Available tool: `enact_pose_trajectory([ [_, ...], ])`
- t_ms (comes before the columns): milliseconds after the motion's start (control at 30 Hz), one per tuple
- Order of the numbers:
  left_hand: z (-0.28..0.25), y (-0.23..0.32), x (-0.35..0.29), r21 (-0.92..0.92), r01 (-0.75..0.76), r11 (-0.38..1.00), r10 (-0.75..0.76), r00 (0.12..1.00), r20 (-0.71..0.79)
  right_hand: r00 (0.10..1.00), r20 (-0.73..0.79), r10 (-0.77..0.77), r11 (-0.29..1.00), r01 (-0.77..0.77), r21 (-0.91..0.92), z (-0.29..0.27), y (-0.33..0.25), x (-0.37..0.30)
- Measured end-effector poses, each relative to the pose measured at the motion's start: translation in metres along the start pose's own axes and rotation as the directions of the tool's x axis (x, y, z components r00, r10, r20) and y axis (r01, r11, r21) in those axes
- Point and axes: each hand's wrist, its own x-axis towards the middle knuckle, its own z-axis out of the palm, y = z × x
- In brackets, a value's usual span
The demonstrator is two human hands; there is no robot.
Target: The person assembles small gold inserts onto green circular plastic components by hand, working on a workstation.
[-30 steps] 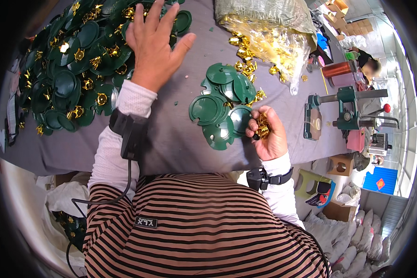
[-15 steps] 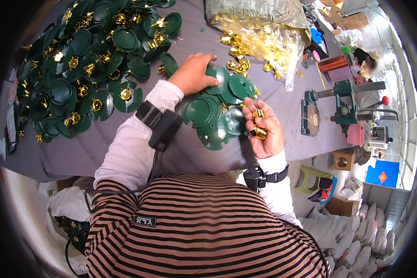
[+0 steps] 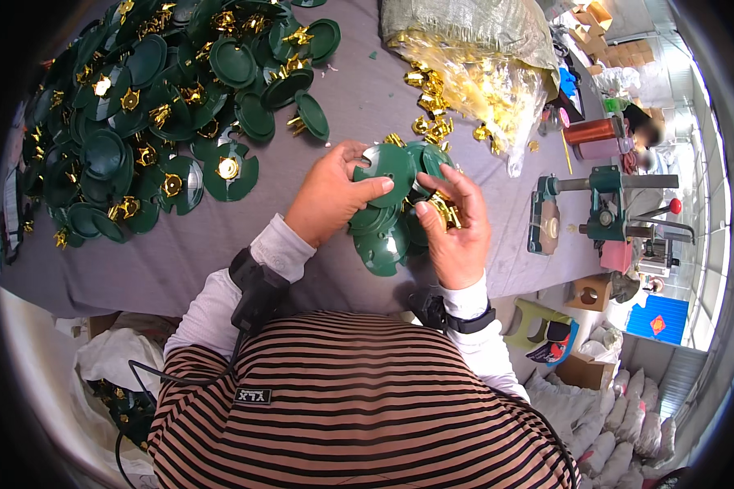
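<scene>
From my remote seat, I see the left hand point(image 3: 324, 200) gripping a round, notched dark-green disc point(image 3: 382, 169), and the right hand point(image 3: 462, 244) holding shiny gold-coloured pieces point(image 3: 448, 213) beside it. A heap of gold-studded green discs point(image 3: 104, 155) covers the grey-clothed table's point(image 3: 351, 94) left side.

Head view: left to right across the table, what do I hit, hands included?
Disc pile → left hand → green disc in its grip → right hand → lever press.
</scene>
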Motion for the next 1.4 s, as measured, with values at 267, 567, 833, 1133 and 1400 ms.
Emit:
enact_pose_trajectory([
  [267,-0.002,-0.016,0.0,0.119,-0.182,0.976,0.172,0.981,0.089,0.976,0.066,-0.206,0.89,0.215,-0.401,0.004,-0.003,0.011],
  [567,-0.005,-0.03,0.004,0.209,-0.364,0.908,0.344,0.93,0.128,0.986,-0.061,-0.158,0.95,0.135,-0.283,0.014,0.006,0.005],
  [833,0.002,-0.016,-0.013,0.463,-0.455,0.761,0.451,0.884,0.127,0.907,-0.018,-0.42,0.791,0.357,-0.496,0.01,0.008,0.005],
  [1133,-0.003,-0.018,-0.012,0.579,-0.608,0.543,0.586,0.768,0.258,0.965,-0.134,-0.224,0.89,0.147,-0.432,0.01,0.007,0.0],
  [1400,0.002,-0.019,-0.008,0.562,-0.743,0.363,0.65,0.634,0.418,0.863,0.003,0.506,0.77,-0.453,0.448,0.004,0.004,0.006],
])
